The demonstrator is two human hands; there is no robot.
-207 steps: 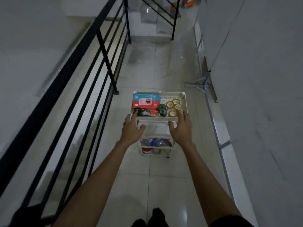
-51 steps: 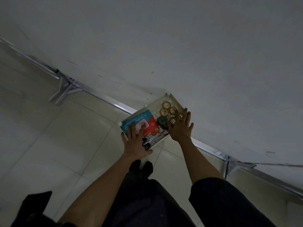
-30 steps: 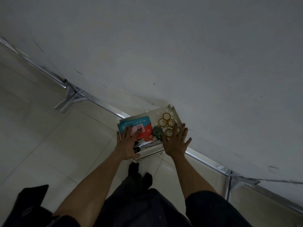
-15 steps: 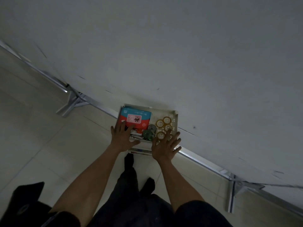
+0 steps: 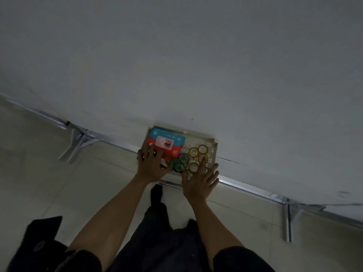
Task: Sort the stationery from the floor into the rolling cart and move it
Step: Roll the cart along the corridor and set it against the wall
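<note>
The white plastic rolling cart (image 5: 213, 143) stood with its far rim against the pale wall (image 5: 196, 65), probably parked there so it would keep out of the walkway. Its perforated top tray held a teal-and-red flat packet (image 5: 167, 140) on the left and amber tape rolls (image 5: 198, 154) with a green roll (image 5: 176, 165) on the right, sorted by kind. The left hand (image 5: 151, 165) lay flat on the near rim, fingers spread. The right hand (image 5: 199, 182) hovered open at the near corner, gripping nothing, apparently steadying the cart into place.
</note>
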